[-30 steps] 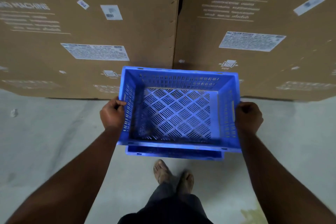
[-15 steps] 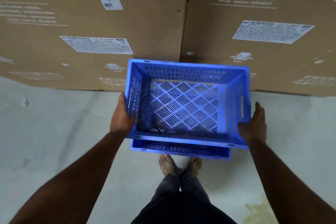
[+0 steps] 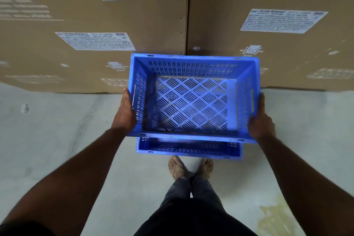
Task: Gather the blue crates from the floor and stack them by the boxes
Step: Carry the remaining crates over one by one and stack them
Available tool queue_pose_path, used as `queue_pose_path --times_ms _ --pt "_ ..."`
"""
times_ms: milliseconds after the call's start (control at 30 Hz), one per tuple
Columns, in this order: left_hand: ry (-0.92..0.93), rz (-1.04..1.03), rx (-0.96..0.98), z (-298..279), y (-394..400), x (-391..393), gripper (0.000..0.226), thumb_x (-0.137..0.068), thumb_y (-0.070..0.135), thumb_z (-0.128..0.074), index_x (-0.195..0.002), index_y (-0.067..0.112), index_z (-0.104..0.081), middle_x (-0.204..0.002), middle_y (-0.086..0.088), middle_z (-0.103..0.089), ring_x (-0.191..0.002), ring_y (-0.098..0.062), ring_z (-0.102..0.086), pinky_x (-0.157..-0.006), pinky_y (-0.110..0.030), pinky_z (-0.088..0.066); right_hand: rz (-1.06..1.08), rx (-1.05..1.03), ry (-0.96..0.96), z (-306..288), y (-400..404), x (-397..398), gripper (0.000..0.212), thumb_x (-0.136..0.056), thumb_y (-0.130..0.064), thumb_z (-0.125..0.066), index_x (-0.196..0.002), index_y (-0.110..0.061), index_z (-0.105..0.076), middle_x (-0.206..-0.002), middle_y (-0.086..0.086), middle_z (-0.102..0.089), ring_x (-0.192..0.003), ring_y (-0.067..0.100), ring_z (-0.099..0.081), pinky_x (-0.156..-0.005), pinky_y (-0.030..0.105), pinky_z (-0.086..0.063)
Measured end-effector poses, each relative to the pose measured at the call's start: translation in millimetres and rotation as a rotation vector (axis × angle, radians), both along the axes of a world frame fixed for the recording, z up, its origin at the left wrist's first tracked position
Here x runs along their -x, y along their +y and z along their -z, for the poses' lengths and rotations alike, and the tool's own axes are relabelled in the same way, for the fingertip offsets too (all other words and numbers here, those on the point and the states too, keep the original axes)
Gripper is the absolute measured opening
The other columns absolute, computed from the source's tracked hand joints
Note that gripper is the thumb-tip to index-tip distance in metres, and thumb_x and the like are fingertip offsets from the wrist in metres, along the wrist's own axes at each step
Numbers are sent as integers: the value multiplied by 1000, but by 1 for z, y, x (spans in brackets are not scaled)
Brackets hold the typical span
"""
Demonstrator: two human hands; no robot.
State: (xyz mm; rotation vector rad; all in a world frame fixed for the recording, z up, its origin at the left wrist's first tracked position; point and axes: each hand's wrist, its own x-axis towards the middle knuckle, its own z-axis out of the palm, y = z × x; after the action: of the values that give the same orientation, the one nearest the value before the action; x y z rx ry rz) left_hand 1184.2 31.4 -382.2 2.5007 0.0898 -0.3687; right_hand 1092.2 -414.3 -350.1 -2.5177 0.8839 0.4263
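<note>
An empty blue slatted crate (image 3: 191, 67) sits directly over a second blue crate (image 3: 189, 148), whose near wall shows just below it. The two crates stand right in front of two tall cardboard boxes. My left hand (image 3: 125, 113) lies flat against the top crate's left wall, fingers stretched along it. My right hand (image 3: 261, 119) presses the right wall the same way. The top crate is held between my two palms. Whether it rests fully on the lower crate I cannot tell.
The left cardboard box (image 3: 95, 15) and the right cardboard box (image 3: 268, 44) form a wall behind the crates. My feet (image 3: 189, 168) stand on the pale concrete floor just before the stack. A yellowish stain (image 3: 275, 214) marks the floor at lower right.
My hands let go of the top crate's rim and now lie flat on its side walls. The crate has sunk closer to the lower one, and my view has tilted down.
</note>
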Motion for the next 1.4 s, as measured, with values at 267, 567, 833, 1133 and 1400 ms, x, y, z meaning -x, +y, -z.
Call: queue_pose_path --times_ms 267,567,833,1133,1400 --pt "17 55 9 -3 5 24 93 -87 -9 -49 -161 4 3 -169 -17 -9 -154 -32 -20 -120 -36 -22 -37 41 56 -5 1 33 93 -98 -19 -52 -159 -39 14 -97 39 -66 -88 51 -66 -79 47 -50" --pt "20 115 19 2 20 50 85 -91 -8 -48 -160 -1 1 -168 -21 -12 -153 -36 -22 -121 -40 -24 -49 18 40 -8 6 71 91 -99 -19 -53 -161 -36 12 -94 40 -66 -88 52 -67 -78 47 -51" --pt "57 77 2 -6 29 25 90 -89 -4 -48 -163 11 2 -167 -16 -22 -145 -36 -39 -113 -43 -36 -64 36 12 -8 11 54 92 -98 -23 -55 -161 -37 10 -93 39 -67 -87 51 -67 -77 48 -52" --pt "36 104 74 -8 30 32 89 -89 0 -46 -162 7 5 -167 -16 -20 -146 -35 -38 -109 -28 -32 -69 52 71 -8 9 34 92 -98 -24 -52 -158 -42 14 -103 41 -65 -93 52 -66 -83 48 -51" --pt "128 47 -99 -20 16 8 93 -90 -3 -46 -161 12 12 -168 -18 -13 -141 -43 -41 -108 -42 -37 -139 47 146 -11 7 -10 92 -100 -23 -46 -156 -40 24 -114 40 -64 -99 49 -66 -84 45 -48"
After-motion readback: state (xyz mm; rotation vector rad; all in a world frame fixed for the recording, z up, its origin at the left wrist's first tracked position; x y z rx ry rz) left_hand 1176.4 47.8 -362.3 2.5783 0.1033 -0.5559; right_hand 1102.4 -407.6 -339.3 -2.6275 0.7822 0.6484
